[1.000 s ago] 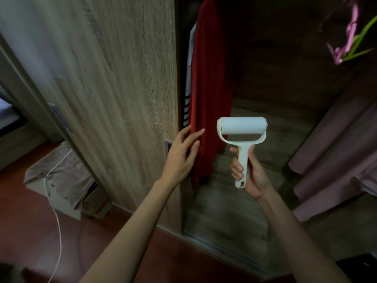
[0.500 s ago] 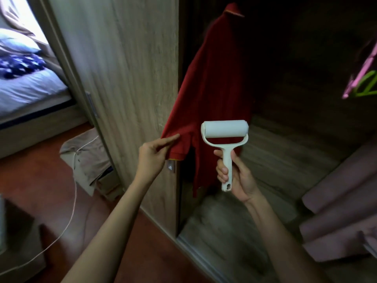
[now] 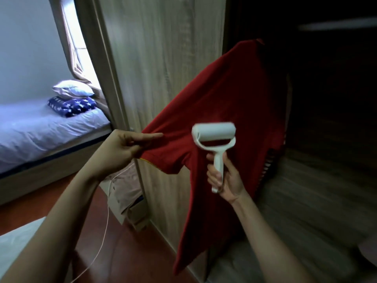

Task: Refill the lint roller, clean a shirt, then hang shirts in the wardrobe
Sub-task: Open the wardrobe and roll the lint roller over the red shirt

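Observation:
A red shirt (image 3: 224, 103) hangs inside the open wardrobe (image 3: 326, 99), its upper part fading into the dark interior. My left hand (image 3: 124, 148) pinches the end of its sleeve and holds it stretched out to the left, past the door edge. My right hand (image 3: 224, 176) grips the handle of a white lint roller (image 3: 214, 135), held upright. The roller head is level with the sleeve near the armpit; whether it touches the cloth I cannot tell.
The wooden wardrobe door (image 3: 163, 58) stands just left of the shirt. A bed (image 3: 40, 127) with a pillow and a star-patterned blanket is at the left. On the red floor by the door lie a cloth-covered box (image 3: 130, 193) and a white cord (image 3: 102, 231).
My left hand reached the shirt, took hold of the sleeve and pulled it out to the left. The lint roller stayed in my right hand and came closer to the sleeve. My view tilted up.

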`<state>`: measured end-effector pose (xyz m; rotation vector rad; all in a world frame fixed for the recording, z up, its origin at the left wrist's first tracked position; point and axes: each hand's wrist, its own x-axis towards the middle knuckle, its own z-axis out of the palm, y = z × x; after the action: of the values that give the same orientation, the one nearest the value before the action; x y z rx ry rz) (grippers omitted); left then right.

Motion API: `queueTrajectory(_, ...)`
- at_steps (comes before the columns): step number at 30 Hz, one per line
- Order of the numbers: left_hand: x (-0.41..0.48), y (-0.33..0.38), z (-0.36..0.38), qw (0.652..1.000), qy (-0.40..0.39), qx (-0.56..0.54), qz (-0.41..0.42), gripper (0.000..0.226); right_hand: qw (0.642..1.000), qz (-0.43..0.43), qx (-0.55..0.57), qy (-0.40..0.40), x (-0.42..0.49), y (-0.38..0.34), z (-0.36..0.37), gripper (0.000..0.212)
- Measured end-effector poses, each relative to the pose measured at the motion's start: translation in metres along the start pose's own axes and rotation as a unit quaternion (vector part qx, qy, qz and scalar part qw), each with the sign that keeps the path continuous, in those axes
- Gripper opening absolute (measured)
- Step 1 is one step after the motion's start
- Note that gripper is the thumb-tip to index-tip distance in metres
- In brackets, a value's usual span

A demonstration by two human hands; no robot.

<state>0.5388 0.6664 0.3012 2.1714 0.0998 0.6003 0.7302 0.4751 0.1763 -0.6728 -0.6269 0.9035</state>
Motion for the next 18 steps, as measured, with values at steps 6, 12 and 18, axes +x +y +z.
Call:
queueTrajectory(6, 0.012, -0.001, -0.015, 0.999, -0.017, 0.024, -0.026, 0.055, 0.999, -0.030, -0.028, 0.017, 0.008, -0.006, 0.014, 0.050)
queueTrajectory(12, 0.017, -0.001, -0.019, 0.999, -0.016, 0.021, -0.031, 0.057, 0.997, -0.022, -0.060, 0.044, 0.006, 0.007, 0.017, 0.062)
queueTrajectory(18, 0.019, 0.003, -0.020, 0.999, -0.012, 0.026, -0.033, 0.054, 0.995, -0.052, -0.078, 0.045, 0.019, -0.025, 0.031, 0.047)
